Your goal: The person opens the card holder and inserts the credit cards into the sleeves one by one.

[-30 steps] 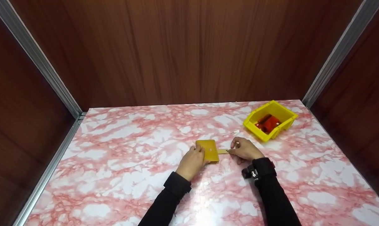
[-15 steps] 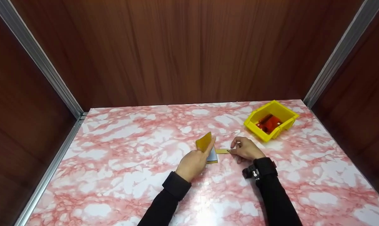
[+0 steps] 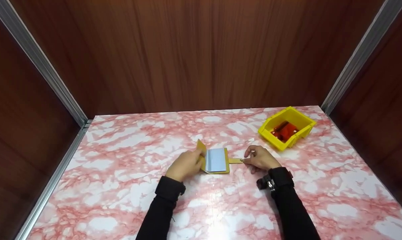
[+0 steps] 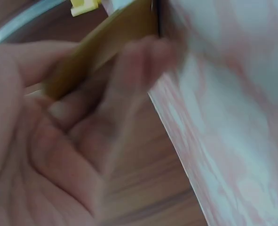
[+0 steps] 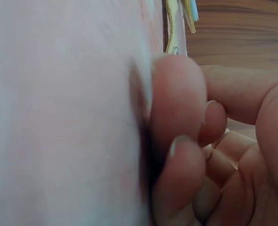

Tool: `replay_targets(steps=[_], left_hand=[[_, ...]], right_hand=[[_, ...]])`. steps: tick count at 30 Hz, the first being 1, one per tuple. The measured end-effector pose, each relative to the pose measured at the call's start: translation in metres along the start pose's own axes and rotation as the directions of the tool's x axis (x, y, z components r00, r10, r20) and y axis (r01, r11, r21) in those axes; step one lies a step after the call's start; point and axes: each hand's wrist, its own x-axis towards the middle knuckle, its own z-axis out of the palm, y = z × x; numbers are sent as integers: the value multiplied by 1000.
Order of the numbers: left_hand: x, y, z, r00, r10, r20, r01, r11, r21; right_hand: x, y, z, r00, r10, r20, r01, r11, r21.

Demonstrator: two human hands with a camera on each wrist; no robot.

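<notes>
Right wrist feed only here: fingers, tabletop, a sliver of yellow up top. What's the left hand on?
Observer: Head view has it: the left hand grips the yellow booklet cover, which stands raised off the pale inner page.
Operator: Copy. Anything else out there I'm missing?
Observer: Yes, a yellow bin sits beyond the right hand and a bit to its right, with red items inside; can't tell what they are.
</notes>
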Motion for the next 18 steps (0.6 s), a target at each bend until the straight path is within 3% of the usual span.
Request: replay_targets(steps=[4,6,11,18], left_hand=[[-4,-13,-5,994,-93,47,94,995,-17],[-5,-19,-5,993,-106,45,106,994,1],[-9,-29,-3,997,-78,20,76,992,98],[-8,-34,-1,999,-32,19,29,988,149]], right_hand=[[0,0,0,1000,-4,3,4,1000,8],[0,0,0,1000,-2,4,2,1000,10],[1,0,1,1000,15,7,-15,1000,14],[1,-1,0,1000,26,-4,-26,1000,1]])
